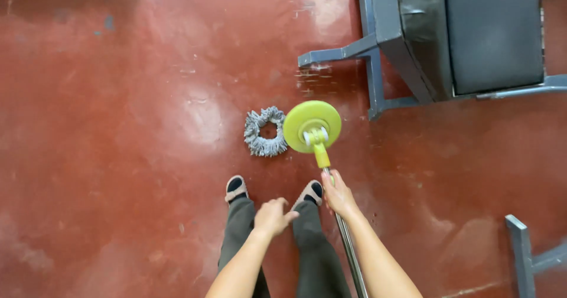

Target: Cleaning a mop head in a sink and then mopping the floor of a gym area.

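My right hand [339,195] grips the metal pole of a mop [347,245] just below its yellow-green joint. The mop's round yellow-green disc head [311,125] hovers over the red floor without its fibre pad. A grey ring-shaped mop pad [265,132] lies on the floor touching the disc's left side. My left hand [273,216] is held loosely in front of me above my legs, fingers curled and apart, holding nothing. My two feet in sandals [236,188] stand just behind the pad.
A grey metal bench with a black padded seat [472,35] stands at the upper right, its frame foot [331,56] reaching toward the mop head. Another grey metal frame piece [522,251] sits at the lower right. The floor is glossy red concrete [118,126].
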